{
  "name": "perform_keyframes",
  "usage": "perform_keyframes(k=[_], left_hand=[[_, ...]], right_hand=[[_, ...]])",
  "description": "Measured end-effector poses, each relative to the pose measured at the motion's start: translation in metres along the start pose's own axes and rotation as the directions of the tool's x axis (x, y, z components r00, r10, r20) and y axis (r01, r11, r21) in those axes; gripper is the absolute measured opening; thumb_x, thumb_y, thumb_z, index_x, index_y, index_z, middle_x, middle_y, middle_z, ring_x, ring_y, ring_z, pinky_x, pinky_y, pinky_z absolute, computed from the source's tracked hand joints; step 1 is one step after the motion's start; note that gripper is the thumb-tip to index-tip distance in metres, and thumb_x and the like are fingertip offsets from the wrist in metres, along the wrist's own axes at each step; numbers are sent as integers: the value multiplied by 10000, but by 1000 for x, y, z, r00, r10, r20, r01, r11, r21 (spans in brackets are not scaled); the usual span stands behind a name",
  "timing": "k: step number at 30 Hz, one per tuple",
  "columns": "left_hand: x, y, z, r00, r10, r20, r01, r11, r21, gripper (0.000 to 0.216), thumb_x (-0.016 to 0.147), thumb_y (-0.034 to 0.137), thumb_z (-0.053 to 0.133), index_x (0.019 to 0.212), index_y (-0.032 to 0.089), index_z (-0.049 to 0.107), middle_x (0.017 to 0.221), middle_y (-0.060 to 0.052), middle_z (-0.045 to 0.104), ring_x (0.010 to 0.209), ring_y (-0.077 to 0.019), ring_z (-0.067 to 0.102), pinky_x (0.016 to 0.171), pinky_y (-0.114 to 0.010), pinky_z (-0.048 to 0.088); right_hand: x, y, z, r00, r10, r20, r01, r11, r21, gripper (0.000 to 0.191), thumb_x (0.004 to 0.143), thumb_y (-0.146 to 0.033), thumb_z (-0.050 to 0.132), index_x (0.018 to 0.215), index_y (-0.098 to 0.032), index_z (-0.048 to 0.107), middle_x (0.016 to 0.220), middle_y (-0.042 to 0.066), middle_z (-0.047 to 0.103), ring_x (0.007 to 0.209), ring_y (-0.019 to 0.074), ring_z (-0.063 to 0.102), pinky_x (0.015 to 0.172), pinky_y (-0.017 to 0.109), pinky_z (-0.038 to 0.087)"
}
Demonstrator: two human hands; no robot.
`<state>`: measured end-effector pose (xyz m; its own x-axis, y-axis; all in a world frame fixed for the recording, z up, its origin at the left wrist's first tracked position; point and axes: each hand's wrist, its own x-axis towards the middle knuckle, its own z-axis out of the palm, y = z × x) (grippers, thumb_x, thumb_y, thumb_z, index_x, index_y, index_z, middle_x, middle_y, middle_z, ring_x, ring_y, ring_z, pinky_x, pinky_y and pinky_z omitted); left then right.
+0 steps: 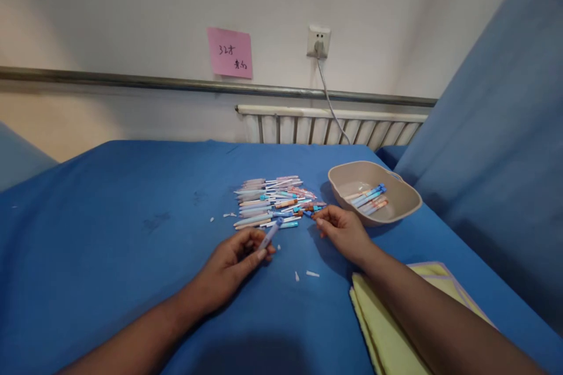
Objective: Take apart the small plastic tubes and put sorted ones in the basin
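Observation:
My left hand (235,261) is closed around a pen with a blue cap (270,234), held tilted just above the blue tabletop. My right hand (343,228) rests at the near right edge of a pile of pens (272,202). Its fingers are curled and pinch the blue end of a pen (311,211) from the pile. The pens lie side by side, white, blue and orange. A beige bowl (404,202) to the right of my right hand holds several pens (369,196).
A blue cloth (109,228) covers the table. Small white scraps (308,274) lie near my hands. Folded yellow cloth (387,328) sits under my right forearm. Behind are a radiator (329,126), a wall socket with a cable (319,41), and a pink note (230,53).

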<state>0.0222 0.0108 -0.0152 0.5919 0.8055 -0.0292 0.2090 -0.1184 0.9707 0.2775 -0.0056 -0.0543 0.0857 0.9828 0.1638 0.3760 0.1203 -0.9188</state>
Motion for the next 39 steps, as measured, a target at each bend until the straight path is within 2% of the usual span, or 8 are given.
perform_keyframes(k=[3, 8, 12, 21, 29, 32, 35, 39], left_hand=[[3, -1, -4, 997, -19, -80, 11, 995, -98, 153, 848, 303, 565, 935, 177, 562, 853, -29, 604, 757, -154, 561, 735, -291, 453], [7, -7, -7, 990, -77, -117, 53, 979, -195, 111, 882, 258, 478, 910, 172, 543, 788, -1, 567, 649, -115, 504, 631, -245, 418], [8, -9, -6, 982, -143, -125, 113, 968, -223, 155, 884, 263, 446, 945, 153, 536, 728, 11, 539, 555, -98, 428, 522, -220, 362], [8, -4, 1, 983, -155, -101, 142, 982, -125, 320, 857, 432, 483, 928, 131, 567, 672, 24, 508, 485, -80, 369, 449, -211, 291], [5, -6, 6, 985, -159, -71, 155, 987, -50, 269, 775, 421, 600, 817, 160, 553, 591, 59, 450, 503, -81, 356, 453, -198, 257], [5, -6, 5, 989, -139, -59, 139, 990, 6, 276, 795, 435, 582, 792, 160, 559, 596, 52, 461, 510, -84, 366, 461, -199, 270], [5, -4, 4, 993, -110, -43, 113, 991, 75, 281, 815, 435, 553, 787, 156, 578, 610, 39, 480, 537, -94, 394, 481, -201, 297], [2, 1, 4, 999, -54, -3, 53, 978, 204, 289, 848, 423, 513, 808, 156, 616, 650, 22, 516, 613, -118, 448, 547, -210, 354]], right_hand=[[5, 8, -4, 999, -20, -35, 10, 964, -267, 174, 852, -247, 482, 893, -184, 638, 707, 4, 636, 612, 144, 580, 571, 246, 458], [10, 7, -8, 998, -42, -56, 14, 902, -432, 169, 817, -163, 534, 937, -169, 653, 898, 65, 638, 796, 189, 596, 737, 298, 449], [11, 6, -7, 999, -45, -20, 28, 850, -527, 237, 819, -139, 540, 1032, -167, 642, 999, 88, 609, 844, 193, 592, 802, 306, 431], [4, -7, -4, 991, -48, 122, 117, 741, -661, 95, 863, -231, 559, 902, -194, 638, 965, 71, 608, 874, 194, 592, 783, 283, 408], [-18, -30, -10, 957, -66, 284, 230, 771, -594, 182, 820, -194, 606, 1000, -180, 582, 994, 63, 624, 858, 172, 583, 750, 264, 410], [-31, -40, -11, 879, -34, 476, 297, 820, -489, 128, 816, -224, 612, 936, -193, 579, 869, 19, 641, 739, 141, 578, 647, 229, 399], [-40, -47, -8, 819, -27, 573, 378, 777, -504, 63, 812, -180, 589, 873, -189, 583, 862, 27, 646, 762, 150, 582, 674, 233, 395], [-43, -50, -3, 806, -20, 592, 433, 701, -566, 130, 864, -120, 462, 878, -166, 582, 880, 74, 653, 821, 179, 600, 736, 260, 408]])
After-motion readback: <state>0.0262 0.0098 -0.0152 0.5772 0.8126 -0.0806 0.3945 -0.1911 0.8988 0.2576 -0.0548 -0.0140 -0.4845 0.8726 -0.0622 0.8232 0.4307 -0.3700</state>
